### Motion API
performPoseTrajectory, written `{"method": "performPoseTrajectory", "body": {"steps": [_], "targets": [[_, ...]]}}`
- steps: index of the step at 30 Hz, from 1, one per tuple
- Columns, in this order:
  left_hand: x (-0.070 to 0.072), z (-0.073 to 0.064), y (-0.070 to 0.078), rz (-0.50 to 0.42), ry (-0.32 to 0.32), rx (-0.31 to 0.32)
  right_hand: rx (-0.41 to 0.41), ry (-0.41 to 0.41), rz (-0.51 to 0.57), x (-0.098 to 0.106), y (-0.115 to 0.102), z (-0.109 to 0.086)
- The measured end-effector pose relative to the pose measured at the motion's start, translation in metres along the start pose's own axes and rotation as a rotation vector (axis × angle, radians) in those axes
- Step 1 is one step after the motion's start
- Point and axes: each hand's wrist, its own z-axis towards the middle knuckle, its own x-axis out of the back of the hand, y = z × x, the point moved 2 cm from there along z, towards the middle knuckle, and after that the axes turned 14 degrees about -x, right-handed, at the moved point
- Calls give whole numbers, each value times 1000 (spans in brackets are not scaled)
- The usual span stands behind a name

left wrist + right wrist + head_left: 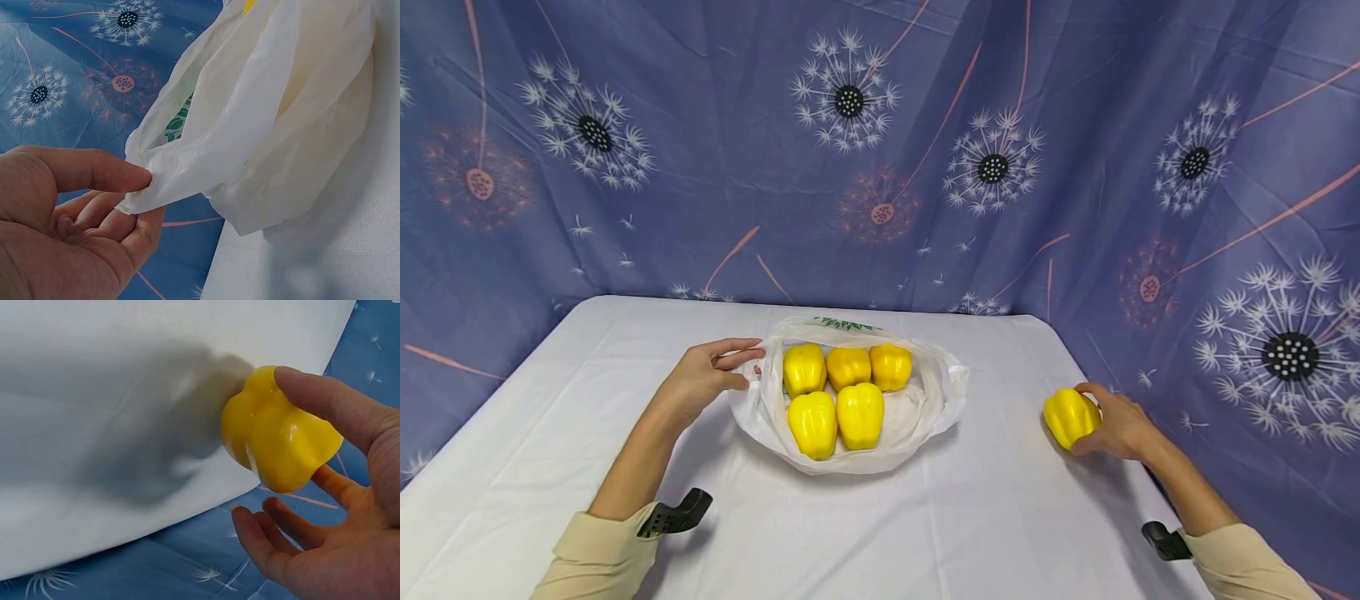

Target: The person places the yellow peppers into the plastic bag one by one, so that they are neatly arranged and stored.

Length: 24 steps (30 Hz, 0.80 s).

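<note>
A white plastic bag (925, 425) with its mouth spread wide lies mid-table, and several yellow bell peppers (861, 415) sit inside it. My left hand (707, 379) pinches the left edge of the bag between thumb and fingers; the left wrist view shows the thin plastic (206, 169) caught at the fingertips. Far to the right, my right hand (1116, 427) grips another yellow bell pepper (1070, 418) near the table's right edge. Seen from the right wrist, thumb and a finger hold this pepper (269, 434) from two sides, while other fingers stay off it.
A white cloth (1000, 533) covers the table. Behind it and along both sides hangs a blue curtain (737, 150) with a dandelion print. Black wrist devices (677, 512) sit at both sleeves.
</note>
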Motion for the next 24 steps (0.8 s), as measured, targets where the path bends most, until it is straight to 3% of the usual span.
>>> {"method": "performPoseTrajectory", "body": {"steps": [6,24], "targets": [[0,0,1,-1,-4,5,-17,6,46,0,-8,-1],[0,-1,1,-3,2,-5,60,91,95,9,-48,-6]]}}
